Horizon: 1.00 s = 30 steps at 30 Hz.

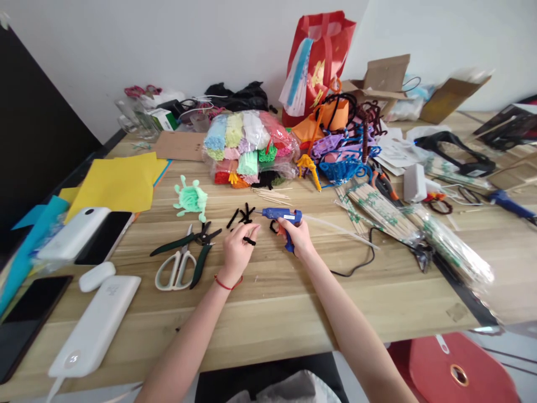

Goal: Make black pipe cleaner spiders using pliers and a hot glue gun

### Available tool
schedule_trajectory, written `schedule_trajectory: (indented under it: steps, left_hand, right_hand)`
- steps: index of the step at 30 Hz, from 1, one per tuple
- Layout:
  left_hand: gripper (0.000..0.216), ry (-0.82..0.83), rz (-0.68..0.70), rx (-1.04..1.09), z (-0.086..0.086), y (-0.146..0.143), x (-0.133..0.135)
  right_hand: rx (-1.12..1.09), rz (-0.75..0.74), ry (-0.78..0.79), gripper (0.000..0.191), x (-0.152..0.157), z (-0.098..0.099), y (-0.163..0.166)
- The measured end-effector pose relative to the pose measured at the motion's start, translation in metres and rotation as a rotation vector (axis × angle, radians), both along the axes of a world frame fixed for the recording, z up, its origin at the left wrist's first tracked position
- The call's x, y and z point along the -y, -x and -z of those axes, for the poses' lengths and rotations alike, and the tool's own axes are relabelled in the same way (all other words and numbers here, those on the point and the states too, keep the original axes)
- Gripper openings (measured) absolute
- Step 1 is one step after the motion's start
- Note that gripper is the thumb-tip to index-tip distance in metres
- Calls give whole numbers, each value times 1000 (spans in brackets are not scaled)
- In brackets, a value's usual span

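Note:
My right hand (298, 238) is wrapped round the grip of a blue hot glue gun (280, 215), its nozzle pointing left. A clear glue stick (335, 226) sticks out of the gun's back. My left hand (238, 251) is closed, pinching a short black pipe cleaner piece (249, 241) just below the nozzle. Several more black pipe cleaner pieces (243, 215) lie on the wooden table (277, 302) just beyond my left hand. A red string circles my left wrist.
White scissors (175, 270) and dark pliers (201, 246) lie left of my hands, with a green pipe cleaner figure (191, 200) behind. Power banks and phones sit far left. Bags of pipe cleaners (251, 145), bamboo skewers (390, 215) and a red bag (319, 61) crowd the back and right.

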<state>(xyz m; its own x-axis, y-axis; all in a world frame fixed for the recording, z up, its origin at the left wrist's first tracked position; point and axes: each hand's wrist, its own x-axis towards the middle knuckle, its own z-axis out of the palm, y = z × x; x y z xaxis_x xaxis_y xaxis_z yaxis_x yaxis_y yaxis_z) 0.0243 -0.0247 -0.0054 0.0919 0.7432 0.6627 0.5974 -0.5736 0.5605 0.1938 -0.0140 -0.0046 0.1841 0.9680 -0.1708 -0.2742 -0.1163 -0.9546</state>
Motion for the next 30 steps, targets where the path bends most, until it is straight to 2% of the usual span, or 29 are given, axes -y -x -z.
schedule_trajectory:
  steps: [24,30]
  left_hand:
    - [12,47,26,26,2,-2,1]
    - [12,43,33,19,1,-2,1]
  right_hand:
    - [33,-53,-7,36,2,-2,2]
    - [31,-11,10,37,2,-1,3]
